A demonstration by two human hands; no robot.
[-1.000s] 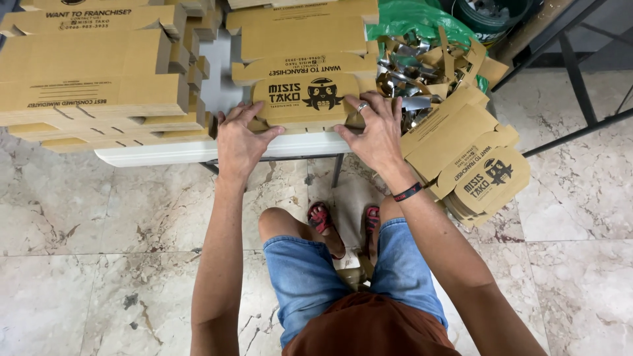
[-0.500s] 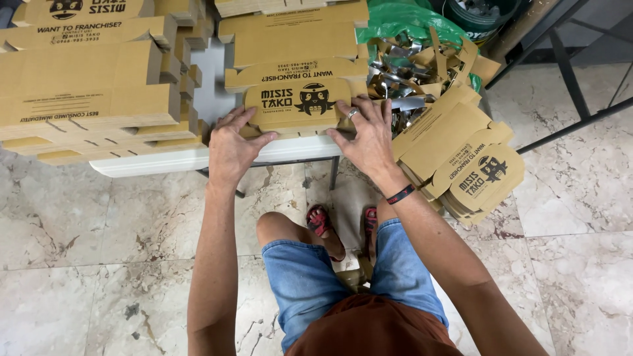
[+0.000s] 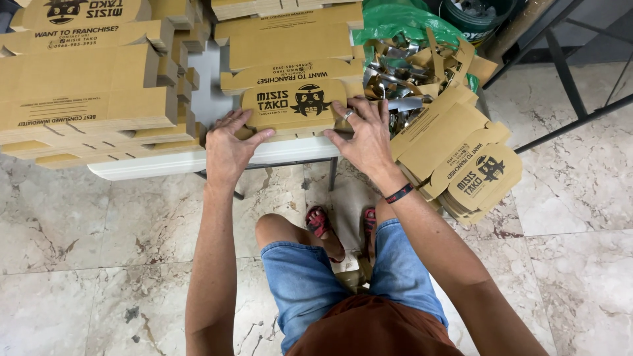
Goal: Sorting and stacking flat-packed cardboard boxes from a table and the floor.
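both hands flat on the box (image 3: 293,105) at the table (image 3: 198,161) edge: left hand (image 3: 227,148) fingers spread on its left end, right hand (image 3: 366,135) splayed on its right. best press evenly, i'd say, keeping the flaps square.

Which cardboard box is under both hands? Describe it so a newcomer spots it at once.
Start at the white table stacked with brown cardboard. At its near edge, between the tall left stack and the green bag of scraps, lies the flat brown box. The left hand and right hand press its two ends, and it alone shows a round cartoon logo facing the person.
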